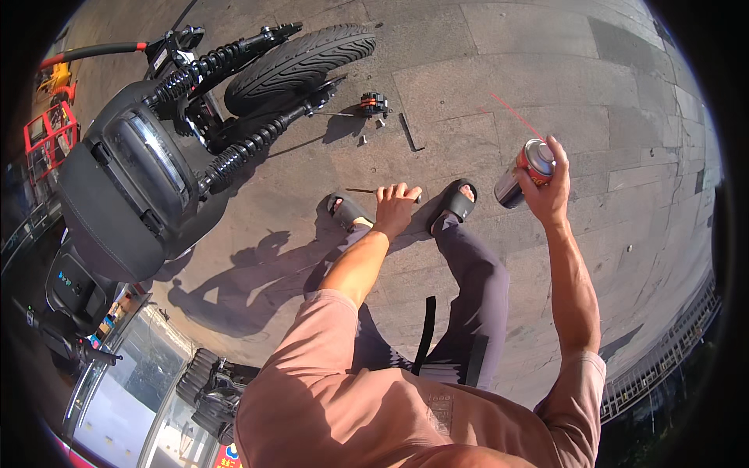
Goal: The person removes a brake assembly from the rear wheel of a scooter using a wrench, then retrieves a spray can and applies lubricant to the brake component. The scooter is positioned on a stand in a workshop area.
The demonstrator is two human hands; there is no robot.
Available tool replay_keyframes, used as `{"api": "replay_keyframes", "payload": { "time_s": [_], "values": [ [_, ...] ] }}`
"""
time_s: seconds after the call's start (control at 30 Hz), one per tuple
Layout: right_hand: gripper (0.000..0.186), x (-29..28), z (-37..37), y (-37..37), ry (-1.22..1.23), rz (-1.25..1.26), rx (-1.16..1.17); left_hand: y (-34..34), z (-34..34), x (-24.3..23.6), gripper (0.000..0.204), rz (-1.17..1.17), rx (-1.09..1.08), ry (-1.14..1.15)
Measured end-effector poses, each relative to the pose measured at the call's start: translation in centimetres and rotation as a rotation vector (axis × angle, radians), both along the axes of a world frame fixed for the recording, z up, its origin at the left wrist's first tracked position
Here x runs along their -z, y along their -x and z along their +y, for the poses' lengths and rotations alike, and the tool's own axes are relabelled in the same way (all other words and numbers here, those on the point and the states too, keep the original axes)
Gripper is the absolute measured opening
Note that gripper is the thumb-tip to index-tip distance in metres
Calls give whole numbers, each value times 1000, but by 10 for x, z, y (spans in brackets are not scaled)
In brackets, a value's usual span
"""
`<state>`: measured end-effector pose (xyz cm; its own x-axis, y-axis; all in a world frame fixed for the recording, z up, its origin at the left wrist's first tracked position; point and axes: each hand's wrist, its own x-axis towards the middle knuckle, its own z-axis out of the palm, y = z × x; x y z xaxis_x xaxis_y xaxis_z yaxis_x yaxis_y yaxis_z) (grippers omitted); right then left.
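Observation:
My right hand is wrapped around a red and dark spray can, with the index finger over its top. A thin red straw sticks out from the can's nozzle toward the upper left. My left hand is closed around a thin dark rod-like tool, held above the ground between my feet; the fingers cover its middle. On the paving ahead lie a small black part with orange marks, a black L-shaped hex key and small metal pieces.
A black scooter fills the left side, with its rear tyre, coil-spring shocks and seat. A red frame stands at the far left. My feet in black sandals stand on grey paving.

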<state>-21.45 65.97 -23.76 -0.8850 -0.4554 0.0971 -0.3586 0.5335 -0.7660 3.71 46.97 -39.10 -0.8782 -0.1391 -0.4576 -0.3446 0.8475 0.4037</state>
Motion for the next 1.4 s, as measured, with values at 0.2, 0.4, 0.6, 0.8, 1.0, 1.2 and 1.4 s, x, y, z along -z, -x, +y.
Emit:
{"api": "replay_keyframes", "payload": {
  "time_s": [0.2,0.4,0.6,0.8,1.0,1.2,1.4],
  "values": [
    [75,134,-12,37,91,61,0,20,17,163,28,176,316,49],
    [79,232,-34,56,-112,160,-406,16,11,244,33,299,379,55],
    [71,291,-72,57,129,94,-174,79,-45,253,63,294,-1220,-594],
    [74,264,-61,26,31,88,-371,122,-97,261,91,244,-2110,-1330],
    [74,252,-48,13,40,-28,-236,128,-107,279,68,399,-2129,-1697],
    [73,242,-57,-1,121,-16,-232,119,-108,281,49,513,-2046,-1987],
    [72,225,-98,1,-73,67,-502,121,-102,277,42,591,-2030,-1900]
  ]
}}
